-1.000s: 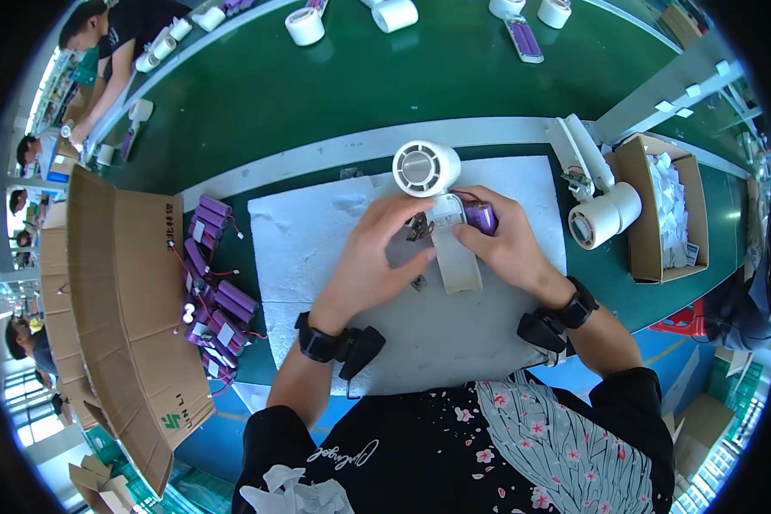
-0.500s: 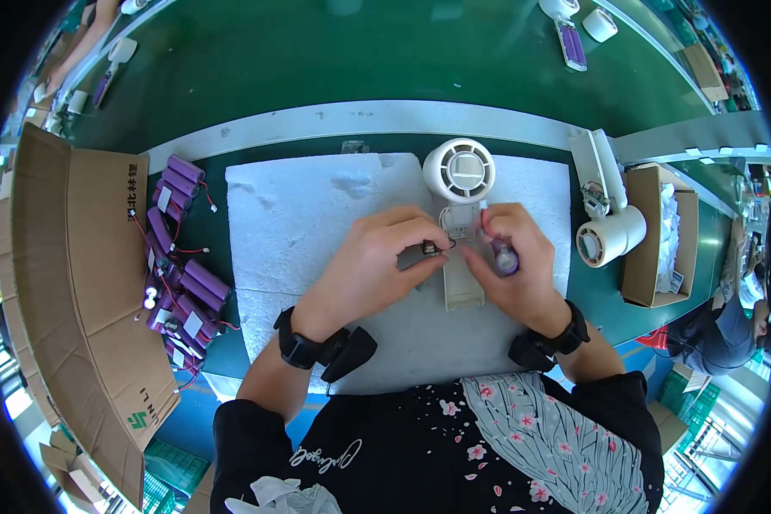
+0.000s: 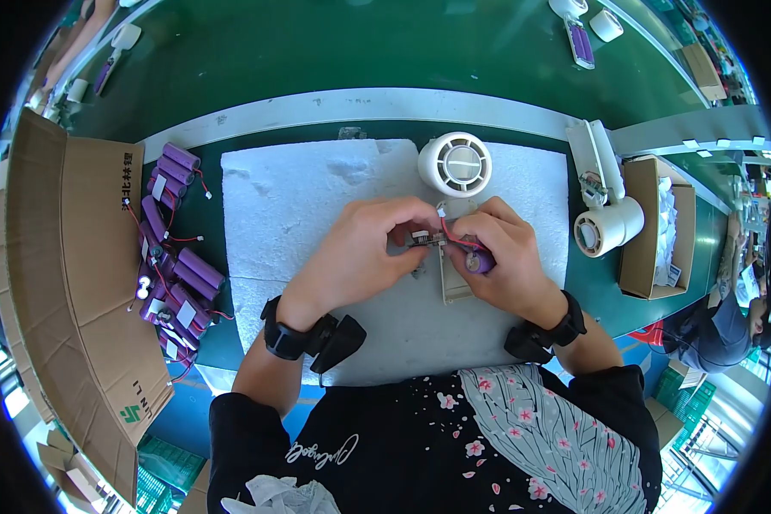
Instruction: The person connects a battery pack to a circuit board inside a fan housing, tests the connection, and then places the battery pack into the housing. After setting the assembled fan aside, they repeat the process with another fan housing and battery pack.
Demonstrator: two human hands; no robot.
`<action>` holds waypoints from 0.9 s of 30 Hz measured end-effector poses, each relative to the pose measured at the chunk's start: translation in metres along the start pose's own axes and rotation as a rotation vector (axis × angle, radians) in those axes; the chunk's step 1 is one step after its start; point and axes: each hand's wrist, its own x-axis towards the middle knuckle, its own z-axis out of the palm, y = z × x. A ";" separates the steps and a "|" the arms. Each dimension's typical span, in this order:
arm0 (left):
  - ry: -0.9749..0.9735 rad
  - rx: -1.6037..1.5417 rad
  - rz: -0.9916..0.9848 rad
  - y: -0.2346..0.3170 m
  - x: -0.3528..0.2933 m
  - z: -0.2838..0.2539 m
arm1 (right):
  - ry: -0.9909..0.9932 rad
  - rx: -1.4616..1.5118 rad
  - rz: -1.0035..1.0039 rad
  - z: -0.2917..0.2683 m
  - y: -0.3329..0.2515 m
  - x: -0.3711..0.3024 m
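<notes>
Circuit board (image 3: 421, 240) is pinched between the left hand's (image 3: 360, 244) thumb and fingers. Right hand (image 3: 512, 257) is curled round a purple battery (image 3: 480, 261), red wires (image 3: 451, 234) running out toward the left. White fan (image 3: 455, 164) sits just beyond both hands, handle between them. Bunch of purple packs (image 3: 200, 272) well left of the left hand, on the bench (image 3: 598, 283).

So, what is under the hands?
The handle of the white fan; its lower end shows. The right hand and battery cover much of its middle, with the left hand by its edge, so anything inside there cannot be seen.
</notes>
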 end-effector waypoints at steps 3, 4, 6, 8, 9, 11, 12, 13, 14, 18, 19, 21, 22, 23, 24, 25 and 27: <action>-0.022 0.076 0.160 -0.011 0.000 0.000 | -0.014 0.012 0.011 0.000 0.000 0.000; -0.023 0.076 0.160 -0.012 -0.001 0.002 | -0.017 0.008 0.001 -0.001 0.000 0.000; 0.089 0.141 0.201 -0.014 -0.003 0.005 | -0.025 0.001 -0.018 0.000 0.000 0.000; 0.145 0.172 0.222 -0.012 -0.005 0.006 | -0.020 0.002 -0.021 0.000 0.000 0.000; 0.091 0.152 0.169 -0.009 -0.005 0.004 | -0.016 0.003 -0.026 0.001 0.000 0.000; -0.017 0.111 0.063 -0.003 -0.007 0.002 | -0.013 0.004 -0.029 0.001 0.001 0.000; -0.017 0.109 0.062 -0.004 -0.006 0.004 | -0.012 0.001 -0.026 0.000 0.001 0.000; -0.008 0.004 0.058 -0.003 -0.006 0.006 | -0.012 -0.001 -0.025 0.000 0.000 0.000; 0.000 -0.100 0.054 -0.002 -0.005 0.009 | -0.013 -0.002 -0.023 -0.001 0.000 0.001; 0.071 -0.209 0.024 -0.006 -0.005 0.017 | -0.044 0.031 -0.029 -0.002 0.000 0.001; 0.101 -0.210 0.012 -0.007 -0.005 0.018 | -0.044 0.030 -0.026 -0.002 0.001 0.001; 0.082 -0.219 -0.005 -0.011 -0.005 0.017 | -0.036 0.060 -0.053 -0.003 0.002 0.002; 0.066 -0.227 -0.020 -0.012 -0.005 0.015 | -0.033 0.074 -0.067 -0.004 0.002 0.002; 0.052 -0.234 -0.036 -0.014 -0.005 0.014 | -0.034 0.075 -0.066 -0.004 0.002 0.002; 0.052 -0.235 -0.037 -0.014 -0.005 0.013 | -0.014 0.093 -0.060 -0.005 0.002 0.001; 0.042 -0.259 -0.052 -0.014 -0.004 0.012 | 0.005 0.112 -0.054 -0.006 0.001 0.000; 0.023 -0.308 -0.082 -0.014 -0.004 0.011 | 0.022 0.132 -0.048 -0.007 0.002 -0.001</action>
